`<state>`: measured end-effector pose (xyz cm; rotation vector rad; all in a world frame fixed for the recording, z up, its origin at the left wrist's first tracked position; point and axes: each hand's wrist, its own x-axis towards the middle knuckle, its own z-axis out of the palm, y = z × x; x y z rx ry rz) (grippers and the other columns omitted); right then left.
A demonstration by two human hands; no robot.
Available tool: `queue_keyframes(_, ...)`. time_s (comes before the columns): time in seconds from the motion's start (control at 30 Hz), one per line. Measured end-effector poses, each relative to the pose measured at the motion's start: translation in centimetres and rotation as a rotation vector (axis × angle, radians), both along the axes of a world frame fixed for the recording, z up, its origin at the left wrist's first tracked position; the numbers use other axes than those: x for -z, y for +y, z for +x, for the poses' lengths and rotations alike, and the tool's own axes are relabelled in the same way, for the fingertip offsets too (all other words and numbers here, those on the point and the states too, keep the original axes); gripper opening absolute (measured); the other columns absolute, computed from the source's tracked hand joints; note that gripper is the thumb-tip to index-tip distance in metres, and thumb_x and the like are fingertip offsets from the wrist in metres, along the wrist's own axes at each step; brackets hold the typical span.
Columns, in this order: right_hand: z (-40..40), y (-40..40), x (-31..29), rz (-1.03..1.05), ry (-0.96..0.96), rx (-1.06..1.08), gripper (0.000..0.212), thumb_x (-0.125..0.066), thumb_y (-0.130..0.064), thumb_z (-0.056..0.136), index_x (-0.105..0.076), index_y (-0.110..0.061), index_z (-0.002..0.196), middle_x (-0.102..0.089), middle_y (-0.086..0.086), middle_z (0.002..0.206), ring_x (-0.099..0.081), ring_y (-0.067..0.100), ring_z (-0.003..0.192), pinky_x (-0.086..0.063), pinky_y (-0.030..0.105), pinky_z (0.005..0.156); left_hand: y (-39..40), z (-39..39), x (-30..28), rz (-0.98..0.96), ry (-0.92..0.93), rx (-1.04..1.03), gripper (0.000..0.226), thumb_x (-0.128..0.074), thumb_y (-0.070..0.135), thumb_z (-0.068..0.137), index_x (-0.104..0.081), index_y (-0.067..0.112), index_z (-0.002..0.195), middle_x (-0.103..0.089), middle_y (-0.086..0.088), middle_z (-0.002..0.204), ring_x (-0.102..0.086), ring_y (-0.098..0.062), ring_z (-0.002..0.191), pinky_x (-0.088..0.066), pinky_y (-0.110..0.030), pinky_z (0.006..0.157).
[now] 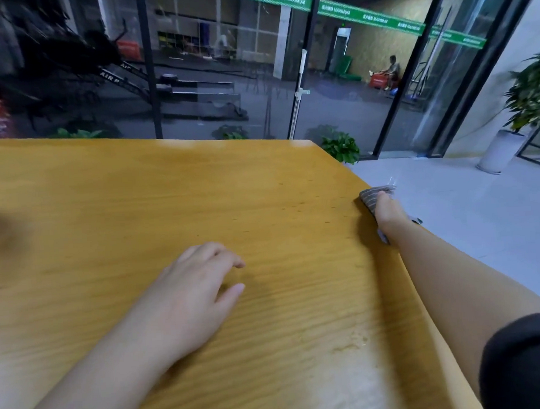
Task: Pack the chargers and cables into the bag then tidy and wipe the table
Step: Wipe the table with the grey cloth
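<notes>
Head view looks down across your wooden table point(135, 196), a broad slab of honey-yellow timber with fine wavy grain, a glossy finish and a rounded far corner at about one o'clock. Your left hand point(192, 291) lies palm down on the wood near the middle of the frame, fingers loosely bent and slightly apart, thumb out to the side, gripping nothing. Your right hand point(387, 211) reaches out along the table's right edge at about two o'clock and presses on a cloth point(369, 199), a soft grey fabric with thin dark stripes, bunched under the palm and fingers so that it pokes out in front of the hand and behind the wrist. Whether those fingers are curled into the cloth or laid flat on it you cannot tell from here, as the back of the hand hides them. The cloth sits right on the rim of the table, partly over the edge. A dark sleeve point(525, 362) covers your right upper arm at four o'clock. A small rough, blistered patch point(350, 343) breaks the smooth finish near the right edge at about five o'clock. Beyond the table stand glass walls with black frames, a green banner strip point(339, 9) and leafy potted plants point(341, 147) on a pale floor.
</notes>
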<state>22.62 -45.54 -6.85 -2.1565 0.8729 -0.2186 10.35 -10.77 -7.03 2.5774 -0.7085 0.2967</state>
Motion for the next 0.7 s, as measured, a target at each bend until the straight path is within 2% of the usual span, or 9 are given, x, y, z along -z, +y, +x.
queue_keyframes(0.1, 1.6, -0.5, 0.4, -0.054, 0.001, -0.008, 0.065, -0.011, -0.043, 0.088, -0.05, -0.006, 0.124, -0.054, 0.015, 0.105, -0.049, 0.027, 0.101, -0.036, 0.042, 0.1, -0.7, 0.8, 0.1, -0.035, 0.019, -0.024, 0.039, -0.035, 0.053, 0.087, -0.049, 0.036, 0.119, -0.044, 0.02, 0.12, -0.037, -0.002, 0.118, -0.033, -0.023, 0.1)
queue_keyframes(0.17, 2.0, -0.2, 0.1, -0.088, 0.047, -0.01, 0.064, -0.014, -0.042, 0.089, -0.042, -0.009, 0.137, -0.043, 0.019, 0.137, -0.039, 0.033, 0.126, -0.027, 0.046, 0.11, -0.2, 0.8, 0.7, 0.001, 0.02, -0.033, 0.047, -0.03, 0.058, 0.083, -0.054, 0.034, 0.115, -0.048, 0.019, 0.117, -0.04, -0.003, 0.118, -0.03, -0.023, 0.1)
queue_keyframes(0.23, 2.6, -0.3, 0.0, -0.112, 0.091, -0.043, 0.059, -0.018, -0.037, 0.094, -0.035, -0.007, 0.142, -0.036, 0.017, 0.144, -0.029, 0.034, 0.135, -0.022, 0.044, 0.113, 0.8, 1.1, 1.5, 0.066, 0.038, -0.056, 0.049, -0.029, 0.058, 0.082, -0.06, 0.033, 0.11, -0.053, 0.02, 0.115, -0.046, -0.006, 0.118, -0.023, -0.026, 0.103)
queue_keyframes(0.3, 3.2, -0.3, -0.1, -0.094, 0.095, -0.089, 0.056, -0.02, -0.036, 0.092, -0.039, -0.009, 0.137, -0.042, 0.008, 0.127, -0.035, 0.03, 0.129, -0.027, 0.04, 0.108, 1.6, 1.7, 1.8, 0.085, 0.061, -0.091, 0.058, -0.021, 0.06, 0.078, -0.064, 0.035, 0.107, -0.054, 0.024, 0.115, -0.048, -0.002, 0.116, -0.021, -0.026, 0.105)
queue_keyframes(0.43, 6.3, -2.4, 1.4, -0.131, 0.113, -0.17, 0.041, -0.021, -0.048, 0.065, -0.051, -0.031, 0.088, -0.037, -0.004, 0.08, -0.031, 0.011, 0.069, -0.025, 0.031, 0.062, 1.6, 2.1, 1.5, 0.022, 0.068, -0.132, 0.031, -0.04, 0.043, 0.092, -0.067, 0.036, 0.105, -0.054, 0.027, 0.115, -0.047, 0.002, 0.111, -0.032, -0.018, 0.094)
queue_keyframes(0.53, 9.7, -3.7, 3.2, -0.12, 0.141, -0.213, 0.024, -0.021, -0.056, 0.059, -0.035, -0.04, 0.07, -0.037, -0.005, 0.098, -0.041, 0.006, 0.082, -0.028, 0.03, 0.067, 1.4, 2.1, 1.2, 0.034, 0.071, -0.123, 0.024, -0.045, 0.039, 0.092, -0.065, 0.039, 0.106, -0.048, 0.032, 0.114, -0.038, 0.01, 0.106, -0.028, -0.007, 0.084)
queue_keyframes(0.6, 9.1, -1.3, 2.1, -0.132, 0.157, -0.257, 0.037, -0.021, -0.056, 0.069, -0.046, -0.046, 0.094, -0.038, 0.001, 0.133, -0.036, 0.024, 0.127, -0.029, 0.041, 0.102, 1.3, 2.1, 1.0, 0.04, 0.078, -0.14, 0.024, -0.044, 0.041, 0.092, -0.064, 0.04, 0.105, -0.048, 0.034, 0.112, -0.038, 0.012, 0.109, -0.027, -0.006, 0.08)
queue_keyframes(0.67, 8.2, 1.5, 0.8, -0.156, 0.139, -0.269, 0.071, -0.024, -0.055, 0.074, -0.037, -0.027, 0.138, -0.032, 0.004, 0.146, -0.038, 0.032, 0.117, -0.032, 0.038, 0.093, 1.3, 2.0, 0.9, 0.033, 0.079, -0.155, 0.024, -0.045, 0.041, 0.091, -0.065, 0.039, 0.103, -0.051, 0.033, 0.112, -0.041, 0.009, 0.113, -0.029, -0.01, 0.082)
queue_keyframes(0.7, 8.0, 2.7, 0.4, -0.178, 0.144, -0.293, 0.076, -0.026, -0.056, 0.073, -0.033, -0.024, 0.141, -0.04, 0.002, 0.135, -0.04, 0.029, 0.105, -0.036, 0.036, 0.083, 1.2, 2.0, 0.9, 0.026, 0.082, -0.158, 0.023, -0.045, 0.041, 0.091, -0.065, 0.038, 0.102, -0.052, 0.033, 0.112, -0.041, 0.009, 0.113, -0.03, -0.011, 0.083)
